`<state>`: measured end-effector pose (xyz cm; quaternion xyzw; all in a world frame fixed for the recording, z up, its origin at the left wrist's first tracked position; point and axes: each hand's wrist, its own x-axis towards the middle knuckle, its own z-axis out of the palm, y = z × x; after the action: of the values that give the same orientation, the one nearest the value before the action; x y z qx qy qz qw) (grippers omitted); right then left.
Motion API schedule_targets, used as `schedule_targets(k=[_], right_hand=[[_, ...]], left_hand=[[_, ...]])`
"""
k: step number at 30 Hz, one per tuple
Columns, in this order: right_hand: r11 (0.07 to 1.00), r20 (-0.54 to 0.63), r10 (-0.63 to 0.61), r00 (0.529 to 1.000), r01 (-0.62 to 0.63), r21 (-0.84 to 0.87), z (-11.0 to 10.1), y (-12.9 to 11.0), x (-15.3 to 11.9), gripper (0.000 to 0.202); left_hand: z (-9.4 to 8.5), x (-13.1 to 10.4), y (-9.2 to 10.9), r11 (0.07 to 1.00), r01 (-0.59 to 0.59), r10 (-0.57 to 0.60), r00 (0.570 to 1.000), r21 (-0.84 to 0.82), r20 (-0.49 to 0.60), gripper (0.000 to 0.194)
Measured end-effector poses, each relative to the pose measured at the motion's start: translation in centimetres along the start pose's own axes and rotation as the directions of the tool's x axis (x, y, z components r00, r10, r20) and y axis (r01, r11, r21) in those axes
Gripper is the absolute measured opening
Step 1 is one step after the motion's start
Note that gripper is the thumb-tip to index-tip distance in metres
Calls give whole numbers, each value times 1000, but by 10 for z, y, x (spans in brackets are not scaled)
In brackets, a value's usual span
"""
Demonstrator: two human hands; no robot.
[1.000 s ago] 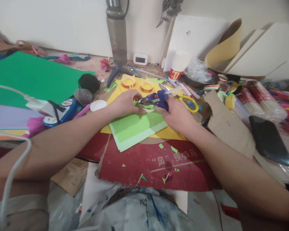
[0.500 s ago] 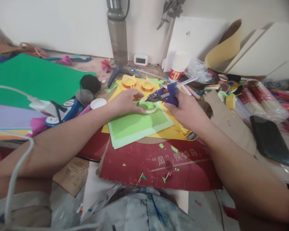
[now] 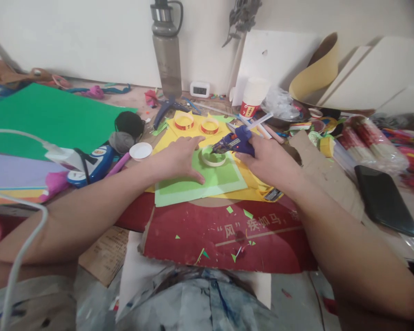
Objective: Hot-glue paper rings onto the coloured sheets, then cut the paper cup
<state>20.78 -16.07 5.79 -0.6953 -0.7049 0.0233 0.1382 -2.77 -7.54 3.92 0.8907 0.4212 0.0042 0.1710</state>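
Note:
My right hand (image 3: 267, 154) is wrapped round a blue hot glue gun (image 3: 238, 140), a clear glue stick (image 3: 262, 120) jutting from its back. The gun's nozzle points left, over a pale paper ring (image 3: 214, 162). That ring lies on light green sheets (image 3: 179, 189), which rest on yellow paper. Just left of the ring is my left hand (image 3: 181, 158), thumb and fingers spread, apart from it. Behind stand two more rings with red bands, a left one (image 3: 184, 122) and a right one (image 3: 209, 126), on the yellow paper (image 3: 170, 133).
Red cardboard (image 3: 193, 239) with green scraps lies at the front edge. A yellow-handled cutter (image 3: 272, 193) and a phone (image 3: 386, 200) are to the right. Behind stand a water bottle (image 3: 167, 59), a small clock (image 3: 200, 89) and paper cups (image 3: 251, 99). A white cable (image 3: 24, 239) crosses my left arm.
My left hand has let go of the pale ring and opened, its thumb lower and further left. The glue gun stays over the ring, its nozzle slightly lower.

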Motion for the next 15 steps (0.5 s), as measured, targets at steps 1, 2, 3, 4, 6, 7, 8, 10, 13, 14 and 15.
schedule_targets(k=[1, 2, 3, 4, 6, 7, 8, 10, 13, 14, 15], right_hand=[[1000, 3, -4, 1000, 4, -8, -2, 0, -1, 38], [1000, 2, -9, 1000, 9, -16, -5, 0, -2, 37], [1000, -3, -13, 1000, 12, -25, -6, 0, -3, 36], [999, -9, -14, 1000, 14, -32, -7, 1, -4, 36], [999, -29, -11, 1000, 10, -35, -8, 3, -5, 35], [1000, -45, -9, 999, 8, -29, -7, 5, -6, 35], [1000, -65, -11, 998, 10, -19, -6, 6, -6, 36], [1000, -107, -19, 994, 19, 1, -3, 9, -6, 37], [1000, -141, -13, 990, 13, 3, 0, 10, -6, 39], [1000, -143, -10, 990, 10, -1, 1, 9, -6, 39], [1000, -143, -12, 990, 11, -6, 1, 9, -6, 39]], left_hand=[[0, 1, 0, 999, -29, 29, 1000, -34, 10, 130], [0, 2, 0, 996, -56, 57, 998, -67, 20, 130], [-1, 3, -1, 993, -77, 79, 997, -92, 26, 129], [-2, 3, -2, 990, -92, 95, 995, -108, 27, 128], [-5, 4, -5, 986, -118, 119, 993, -114, 0, 122], [-7, 5, -7, 985, -133, 131, 991, -111, -26, 116], [-9, 6, -9, 983, -149, 143, 988, -108, -61, 109], [-12, 8, -12, 979, -172, 155, 976, -108, -150, 93], [-10, 13, -11, 980, -164, 125, 950, -115, -288, 76], [-7, 16, -9, 980, -159, 115, 941, -118, -317, 74], [-3, 18, -6, 980, -160, 113, 939, -121, -323, 73]])
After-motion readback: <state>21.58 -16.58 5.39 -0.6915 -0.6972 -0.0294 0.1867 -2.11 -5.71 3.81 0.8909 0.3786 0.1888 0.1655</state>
